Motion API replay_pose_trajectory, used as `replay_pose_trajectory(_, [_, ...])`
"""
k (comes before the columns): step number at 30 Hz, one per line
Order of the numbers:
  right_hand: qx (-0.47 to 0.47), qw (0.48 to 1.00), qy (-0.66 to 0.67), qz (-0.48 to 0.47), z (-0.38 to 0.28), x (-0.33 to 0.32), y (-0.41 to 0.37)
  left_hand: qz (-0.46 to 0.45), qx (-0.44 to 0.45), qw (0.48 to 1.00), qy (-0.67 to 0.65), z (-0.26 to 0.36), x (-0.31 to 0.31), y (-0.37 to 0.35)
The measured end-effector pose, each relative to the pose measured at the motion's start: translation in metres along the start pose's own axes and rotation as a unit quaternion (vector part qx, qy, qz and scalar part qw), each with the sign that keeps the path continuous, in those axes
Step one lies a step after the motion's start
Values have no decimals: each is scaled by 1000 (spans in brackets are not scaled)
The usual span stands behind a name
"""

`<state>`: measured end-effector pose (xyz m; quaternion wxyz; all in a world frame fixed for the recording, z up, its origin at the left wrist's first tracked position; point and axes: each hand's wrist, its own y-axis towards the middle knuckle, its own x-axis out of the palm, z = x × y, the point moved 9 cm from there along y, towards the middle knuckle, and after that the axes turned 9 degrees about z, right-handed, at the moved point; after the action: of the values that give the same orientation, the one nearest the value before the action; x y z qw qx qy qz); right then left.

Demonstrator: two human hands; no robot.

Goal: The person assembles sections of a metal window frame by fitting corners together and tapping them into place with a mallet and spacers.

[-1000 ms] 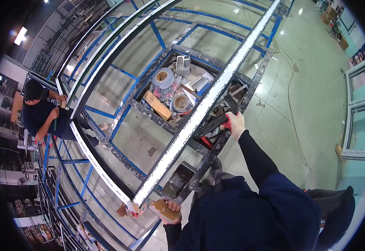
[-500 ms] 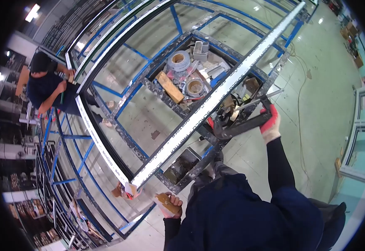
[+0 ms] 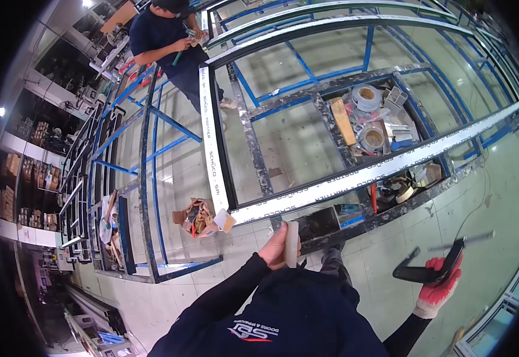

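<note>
My bare left hand (image 3: 274,247) is closed around a pale flat block (image 3: 292,244), which stands on edge just in front of my shirt. It is near the close side of a window frame (image 3: 331,185) covered in white printed film. My right hand (image 3: 441,288), in a red-and-white glove, is closed on a black angled tool (image 3: 429,274) with a thin metal bar. That tool hangs over the floor, right of the work stand and apart from the frame. At the frame's near corner sits a small tan-and-white piece (image 3: 226,220).
The frame lies on a blue-and-black metal stand (image 3: 258,160). Its tray holds tape rolls (image 3: 366,98), a wooden block (image 3: 342,122) and scraps. A bag of scraps (image 3: 195,217) stands below the corner. A co-worker (image 3: 167,44) stands at the far left, hands on a small item.
My view has swung left. My left hand has come up beside the frame, turning the block on edge. My right hand has drawn the black tool back, away from the stand.
</note>
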<state>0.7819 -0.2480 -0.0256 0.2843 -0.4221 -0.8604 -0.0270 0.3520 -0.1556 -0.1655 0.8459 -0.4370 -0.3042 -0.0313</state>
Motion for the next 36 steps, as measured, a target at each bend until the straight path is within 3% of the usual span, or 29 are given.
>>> replay_pose_trajectory(3, [17, 990, -114, 81, 27, -33, -37, 21, 49, 998, 25, 40, -51, -12])
replay_pose_trajectory(5, [45, 987, -112, 110, 61, -35, -77, 74, 79, 993, 39, 84, -92, -37])
replay_pose_trajectory(7, [91, 978, -137, 132, 109, -62, -123, 115, 160, 978, 61, 128, -174, -51])
replay_pose_trajectory(9, [79, 960, -221, 150, 149, -83, -168, 143, 156, 977, -1, 161, -253, -73])
replay_pose_trajectory(11, [143, 956, -190, 170, 191, -94, -212, 154, 188, 970, 20, 197, -307, -101])
replay_pose_trajectory(14, [206, 930, -178, 245, 237, -129, -268, 224, 243, 943, 39, 216, -400, -110])
replay_pose_trajectory(18, [232, 923, -163, 259, 273, -134, -328, 244, 203, 948, 34, 160, -521, -40])
replay_pose_trajectory(21, [253, 911, -225, 236, 281, -119, -356, 249, 124, 960, -11, 110, -530, 25])
replay_pose_trajectory(24, [245, 914, -292, 136, 278, -71, -369, 178, 20, 983, -44, 80, -478, 63])
replay_pose_trajectory(27, [207, 902, -369, 92, 269, -7, -379, 171, -20, 978, -121, 81, -428, 78])
replay_pose_trajectory(30, [177, 904, -389, 25, 267, 43, -385, 20, 43, 989, -138, 112, -357, 62])
replay_pose_trajectory(33, [161, 907, -388, -16, 268, 89, -390, 58, 73, 995, -36, 119, -356, 65])
replay_pose_trajectory(36, [125, 897, -420, -54, 274, 117, -386, 79, 28, 996, 7, 120, -358, 69])
